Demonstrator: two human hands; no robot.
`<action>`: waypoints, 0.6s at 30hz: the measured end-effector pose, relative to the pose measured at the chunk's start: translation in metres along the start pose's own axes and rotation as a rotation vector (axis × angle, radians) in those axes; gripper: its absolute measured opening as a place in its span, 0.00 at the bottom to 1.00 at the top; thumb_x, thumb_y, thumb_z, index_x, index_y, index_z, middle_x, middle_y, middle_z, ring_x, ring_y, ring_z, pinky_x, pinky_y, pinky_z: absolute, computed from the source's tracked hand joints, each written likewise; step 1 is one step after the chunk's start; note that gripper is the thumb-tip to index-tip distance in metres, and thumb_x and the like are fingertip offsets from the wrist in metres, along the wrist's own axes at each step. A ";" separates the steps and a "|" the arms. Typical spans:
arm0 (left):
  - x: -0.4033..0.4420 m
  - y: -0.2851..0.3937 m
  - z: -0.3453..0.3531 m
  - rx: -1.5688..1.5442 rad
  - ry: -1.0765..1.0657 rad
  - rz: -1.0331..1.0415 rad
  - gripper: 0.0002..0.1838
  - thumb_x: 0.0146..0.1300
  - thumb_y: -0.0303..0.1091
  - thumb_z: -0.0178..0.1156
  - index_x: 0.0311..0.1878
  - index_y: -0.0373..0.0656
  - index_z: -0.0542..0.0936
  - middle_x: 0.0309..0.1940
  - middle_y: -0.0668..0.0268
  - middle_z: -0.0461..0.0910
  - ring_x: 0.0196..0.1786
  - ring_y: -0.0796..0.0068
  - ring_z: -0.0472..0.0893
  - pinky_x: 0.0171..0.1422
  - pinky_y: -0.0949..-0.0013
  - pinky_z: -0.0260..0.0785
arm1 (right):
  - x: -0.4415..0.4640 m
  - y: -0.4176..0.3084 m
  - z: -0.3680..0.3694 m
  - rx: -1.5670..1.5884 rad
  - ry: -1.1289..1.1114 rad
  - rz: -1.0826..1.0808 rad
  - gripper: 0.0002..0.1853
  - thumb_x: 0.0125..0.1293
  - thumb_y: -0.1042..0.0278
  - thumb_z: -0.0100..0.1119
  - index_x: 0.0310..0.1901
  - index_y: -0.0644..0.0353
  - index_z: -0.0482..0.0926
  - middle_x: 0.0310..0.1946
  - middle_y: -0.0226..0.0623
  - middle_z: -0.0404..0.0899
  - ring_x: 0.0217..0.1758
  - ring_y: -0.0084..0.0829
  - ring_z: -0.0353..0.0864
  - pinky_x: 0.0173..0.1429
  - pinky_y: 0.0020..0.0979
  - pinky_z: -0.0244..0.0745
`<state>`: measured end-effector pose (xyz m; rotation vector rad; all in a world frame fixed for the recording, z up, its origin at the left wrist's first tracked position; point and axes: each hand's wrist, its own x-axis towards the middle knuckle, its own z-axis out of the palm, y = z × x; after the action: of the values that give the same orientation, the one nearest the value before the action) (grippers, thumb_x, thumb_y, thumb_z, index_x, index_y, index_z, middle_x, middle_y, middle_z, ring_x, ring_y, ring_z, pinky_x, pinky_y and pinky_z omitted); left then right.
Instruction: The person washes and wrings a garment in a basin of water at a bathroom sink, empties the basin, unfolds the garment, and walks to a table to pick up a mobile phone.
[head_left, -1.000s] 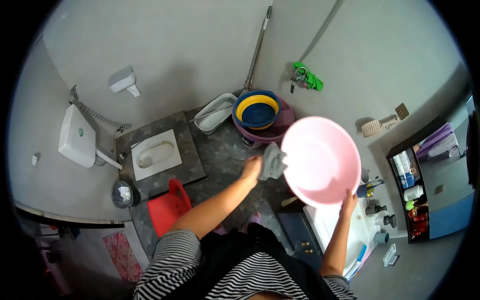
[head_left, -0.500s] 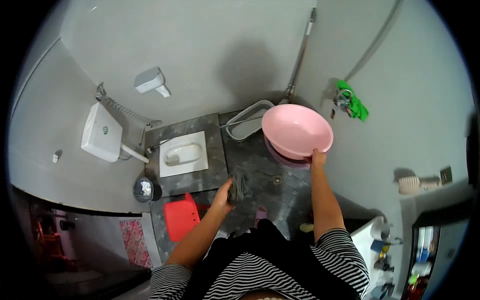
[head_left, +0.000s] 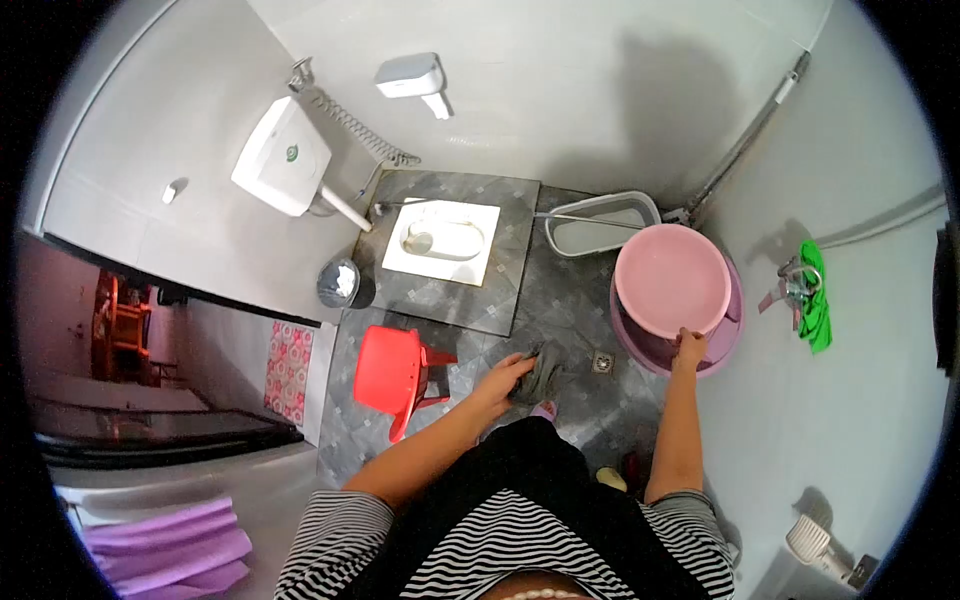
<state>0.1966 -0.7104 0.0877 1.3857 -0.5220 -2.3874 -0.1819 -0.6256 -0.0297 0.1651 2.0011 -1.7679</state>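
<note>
A red plastic chair [head_left: 385, 370] stands on the tiled floor, near the left hand [head_left: 503, 380], which grips a bunched grey cloth [head_left: 541, 376]. Farther right, the pink basin [head_left: 673, 281] sits over a larger purple tub [head_left: 737, 305], its near rim pinched by the right hand [head_left: 690, 346]; whether they touch is unclear. The step seems to be placing the basin; the next move calls for a level, controlled release.

Lighting v. bright; soft shadow on wall [head_left: 680, 100] above pink basin [head_left: 672, 275]; doorway [head_left: 165, 345] far L of basin dim & reddish; fisheye warps edges, corners blk.
</note>
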 end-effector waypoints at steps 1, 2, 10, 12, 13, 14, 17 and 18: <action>-0.005 0.005 0.010 -0.015 0.005 0.005 0.28 0.59 0.37 0.59 0.60 0.36 0.64 0.50 0.61 0.73 0.50 0.70 0.74 0.52 0.67 0.67 | -0.017 -0.018 -0.001 -0.080 -0.044 -0.068 0.07 0.49 0.75 0.58 0.27 0.63 0.69 0.17 0.31 0.66 0.18 0.25 0.68 0.19 0.28 0.61; -0.015 0.018 0.026 -0.010 0.004 0.001 0.25 0.60 0.36 0.58 0.58 0.36 0.66 0.49 0.62 0.74 0.50 0.71 0.74 0.50 0.68 0.68 | -0.033 -0.033 -0.004 -0.152 -0.075 -0.140 0.08 0.48 0.76 0.58 0.23 0.61 0.67 0.16 0.28 0.65 0.18 0.24 0.67 0.21 0.28 0.60; -0.023 0.013 0.036 -0.008 -0.255 -0.048 0.31 0.61 0.34 0.57 0.65 0.38 0.58 0.55 0.60 0.71 0.53 0.67 0.73 0.51 0.63 0.69 | -0.204 -0.094 -0.026 -0.617 -0.075 -1.098 0.09 0.45 0.81 0.56 0.23 0.62 0.64 0.20 0.34 0.65 0.24 0.30 0.66 0.29 0.32 0.62; -0.043 0.016 0.043 -0.019 -0.135 -0.067 0.33 0.62 0.34 0.57 0.67 0.39 0.55 0.55 0.60 0.70 0.53 0.66 0.73 0.51 0.62 0.70 | -0.209 -0.059 -0.044 -0.860 -0.291 -1.062 0.14 0.44 0.81 0.58 0.37 0.67 0.72 0.34 0.41 0.73 0.38 0.41 0.72 0.42 0.35 0.67; -0.047 0.015 0.040 -0.021 -0.149 -0.070 0.33 0.62 0.34 0.57 0.67 0.39 0.55 0.55 0.60 0.70 0.53 0.66 0.73 0.51 0.62 0.70 | -0.225 -0.049 -0.047 -0.869 -0.280 -1.068 0.14 0.44 0.81 0.58 0.37 0.67 0.72 0.34 0.41 0.73 0.38 0.41 0.72 0.42 0.35 0.67; -0.050 0.015 0.034 -0.017 -0.190 -0.057 0.32 0.62 0.34 0.57 0.66 0.39 0.56 0.55 0.60 0.71 0.53 0.66 0.74 0.50 0.61 0.70 | -0.241 -0.038 -0.047 -0.964 -0.327 -1.016 0.23 0.44 0.80 0.59 0.46 0.65 0.70 0.41 0.45 0.73 0.46 0.43 0.71 0.50 0.35 0.66; -0.066 0.016 0.006 -0.021 -0.322 -0.027 0.34 0.61 0.33 0.58 0.68 0.40 0.53 0.55 0.60 0.71 0.53 0.68 0.73 0.50 0.62 0.70 | -0.280 -0.021 -0.053 -1.153 -0.422 -0.906 0.39 0.50 0.78 0.60 0.65 0.59 0.57 0.55 0.51 0.69 0.57 0.46 0.69 0.62 0.37 0.64; -0.078 0.024 0.002 -0.009 -0.340 0.005 0.33 0.61 0.32 0.58 0.67 0.40 0.54 0.54 0.61 0.71 0.53 0.69 0.73 0.49 0.63 0.70 | -0.294 -0.028 -0.044 -0.774 -0.525 -0.565 0.37 0.54 0.74 0.59 0.66 0.59 0.56 0.54 0.49 0.69 0.54 0.43 0.71 0.58 0.37 0.68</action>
<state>0.2341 -0.6958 0.1589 0.9742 -0.5972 -2.6308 0.0567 -0.5261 0.1204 -1.0736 2.2497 -0.9871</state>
